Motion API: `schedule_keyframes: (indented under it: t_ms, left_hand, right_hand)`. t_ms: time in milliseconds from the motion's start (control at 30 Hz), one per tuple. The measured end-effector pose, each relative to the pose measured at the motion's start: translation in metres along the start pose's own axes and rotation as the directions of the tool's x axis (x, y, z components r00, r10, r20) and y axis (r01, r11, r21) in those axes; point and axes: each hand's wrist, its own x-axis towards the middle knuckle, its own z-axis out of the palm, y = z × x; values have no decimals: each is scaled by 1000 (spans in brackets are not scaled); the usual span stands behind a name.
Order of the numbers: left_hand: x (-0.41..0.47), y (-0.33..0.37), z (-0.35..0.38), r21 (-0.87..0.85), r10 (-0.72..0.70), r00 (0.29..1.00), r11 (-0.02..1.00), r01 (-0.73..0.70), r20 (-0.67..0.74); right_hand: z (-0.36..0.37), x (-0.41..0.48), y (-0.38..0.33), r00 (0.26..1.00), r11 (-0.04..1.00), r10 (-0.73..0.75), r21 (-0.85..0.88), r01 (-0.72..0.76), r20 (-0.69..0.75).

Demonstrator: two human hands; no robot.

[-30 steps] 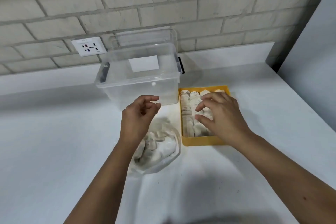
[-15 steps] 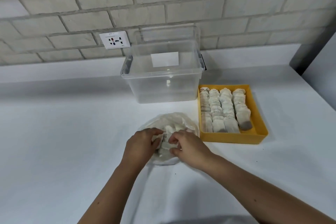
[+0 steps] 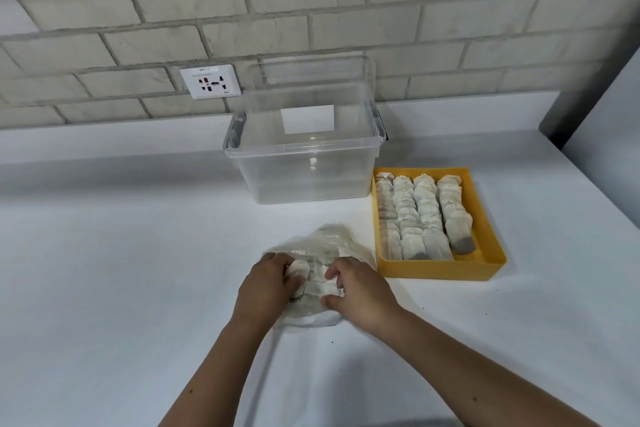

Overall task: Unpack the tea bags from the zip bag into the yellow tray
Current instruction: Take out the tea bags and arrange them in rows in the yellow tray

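Within bag, tea bags are gripped by curled left hand and right hand. Judged light, soft, tearable; best pinched at edges.

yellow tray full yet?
Not full. The yellow tray holds four rows of tea bags, but bare yellow floor still shows between the rightmost row and the right wall.

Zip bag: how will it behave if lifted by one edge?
Probably floppy: the zip bag is thin, crumpled film sagging around loose tea bags. Likely light, as the contents look like small paper sachets. May slide readily on the smooth white counter.
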Motion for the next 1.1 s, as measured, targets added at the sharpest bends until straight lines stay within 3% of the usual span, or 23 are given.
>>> schedule_keyframes:
  t_ms: [233,433,600,733,933,1100]
  left_hand:
    - [-18,3,-4,-313,-104,994,946,85,-45]
    - [-28,9,-25,-520,-116,988,853,47,-101]
    - [-33,20,-36,-781,-212,977,607,149,22]
    - [-36,21,-35,-841,-219,973,512,173,67]
    - [-43,38,-35,-819,-102,992,561,119,74]
    - [-46,44,-34,-841,-49,990,524,138,132]
  right_hand:
    - [-6,9,-3,993,986,95,128,-104,72]
    - [-27,-2,-6,999,940,24,341,-15,-24]
    - [-56,-15,-9,992,937,-54,338,89,-112]
    - [-76,-23,-14,990,955,-98,271,122,-101]
    - [-96,-20,-34,965,831,-222,544,114,137]
    - [-90,-9,-35,986,846,-165,519,122,38]
